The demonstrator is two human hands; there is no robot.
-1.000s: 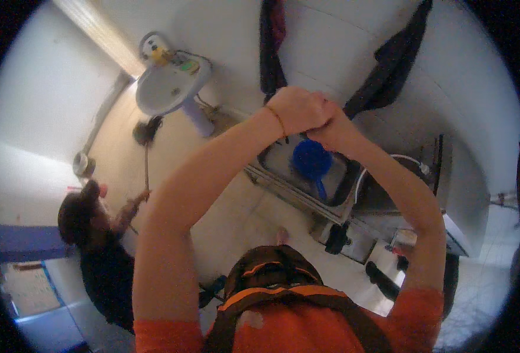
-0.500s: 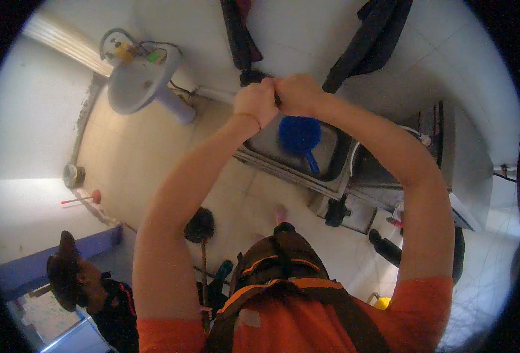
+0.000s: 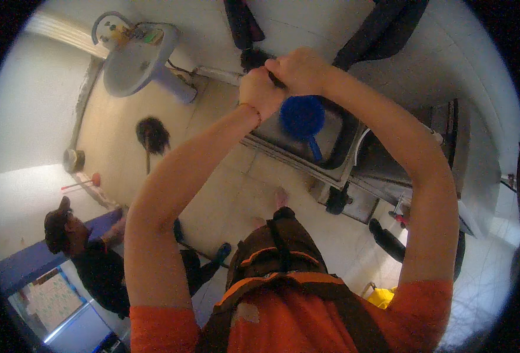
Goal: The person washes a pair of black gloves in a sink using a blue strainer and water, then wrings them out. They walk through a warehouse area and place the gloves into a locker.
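Note:
Both my hands are raised over the far edge of a sink (image 3: 345, 150), closed on a dark, bunched cloth (image 3: 276, 80). My left hand (image 3: 261, 91) grips it from the left, with a thin band at the wrist. My right hand (image 3: 300, 70) is closed right beside it, knuckles up, almost touching the left. Most of the cloth is hidden in the fists; a dark end (image 3: 254, 59) sticks out beyond the left one. Below my hands a blue dipper (image 3: 302, 116) lies in the sink, its handle pointing toward me.
Dark garments (image 3: 383, 35) hang on the far wall. A white pedestal washbasin (image 3: 127, 73) stands far left. On the floor at left is a mop (image 3: 153, 135), near another person (image 3: 98, 259) in dark clothes. A plunger (image 3: 95, 179) lies by the left wall; a yellow thing (image 3: 381, 297) is near right.
The mop has slid away from me and leftward across the floor. The other person has shifted and leaned forward. My hands keep their hold on the cloth, with the right fist slightly higher.

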